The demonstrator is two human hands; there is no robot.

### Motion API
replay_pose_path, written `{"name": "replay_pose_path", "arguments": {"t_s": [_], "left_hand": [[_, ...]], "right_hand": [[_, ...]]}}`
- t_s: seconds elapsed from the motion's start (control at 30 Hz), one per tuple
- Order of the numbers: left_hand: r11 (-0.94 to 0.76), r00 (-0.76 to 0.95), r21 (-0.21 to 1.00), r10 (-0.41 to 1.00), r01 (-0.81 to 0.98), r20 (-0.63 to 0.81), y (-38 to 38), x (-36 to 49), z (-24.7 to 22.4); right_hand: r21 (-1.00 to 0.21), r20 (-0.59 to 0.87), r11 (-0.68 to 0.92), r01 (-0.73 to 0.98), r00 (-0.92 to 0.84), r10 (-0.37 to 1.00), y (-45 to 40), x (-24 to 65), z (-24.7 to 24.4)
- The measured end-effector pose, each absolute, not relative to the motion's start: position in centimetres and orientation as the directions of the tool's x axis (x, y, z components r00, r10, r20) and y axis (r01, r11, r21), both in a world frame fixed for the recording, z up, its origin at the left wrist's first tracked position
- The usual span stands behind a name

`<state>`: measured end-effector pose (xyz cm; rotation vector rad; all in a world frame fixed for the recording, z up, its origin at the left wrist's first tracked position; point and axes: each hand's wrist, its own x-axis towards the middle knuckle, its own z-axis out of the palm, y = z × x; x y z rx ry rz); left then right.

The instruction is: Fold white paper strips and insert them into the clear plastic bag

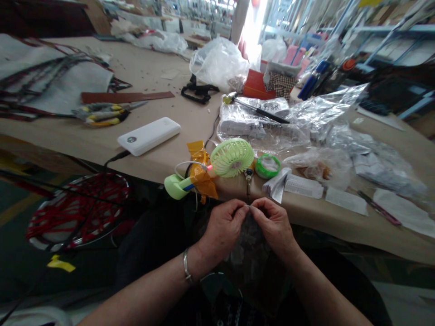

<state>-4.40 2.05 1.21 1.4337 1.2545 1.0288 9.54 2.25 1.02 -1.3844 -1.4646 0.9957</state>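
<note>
left hand and right hand both curled nearly shut, raised just off the near worktop edge and close together, fingertips meeting over a thin bright strand, too fine to tell whether wire or thread. silver bangle around the left wrist. below the hands, a dark crumpled piece of semi-sheer material, held against the lap, its exact make hidden by blur and shadow.

just past the fingertips, on the worktop, a small brass fitting standing near the edge, between a pale green handheld fan and a green-rimmed roll of tape. to the left of the fan, a pale green fan base with a white wire, wrapped in orange tape. to the right, folded paper slips along the edge, then clear plastic bags heaped farther back.

farther left, a white power bank with a black cable over the edge, yellow-handled pliers and a brown leather strip. off the worktop on the left, a red-wired hoop low beside the knees. open room only in the bare stretch of worktop left of the fan.
</note>
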Motion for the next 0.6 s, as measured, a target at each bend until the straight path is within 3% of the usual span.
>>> {"name": "replay_pose_path", "arguments": {"t_s": [0.3, 0.6], "left_hand": [[-0.186, 0.151, 0.916, 0.978, 0.355, 0.14, 2.41, -4.93, 1.01], [-0.244, 0.148, 0.892, 0.968, 0.381, 0.201, 2.91, -4.81, 1.39]], "right_hand": [[-0.898, 0.184, 0.176, 0.403, -0.018, 0.983, 2.29, 9.19, 0.98], [-0.865, 0.241, 0.224, 0.45, -0.018, 0.97, 2.55, 9.35, 0.82]]}}
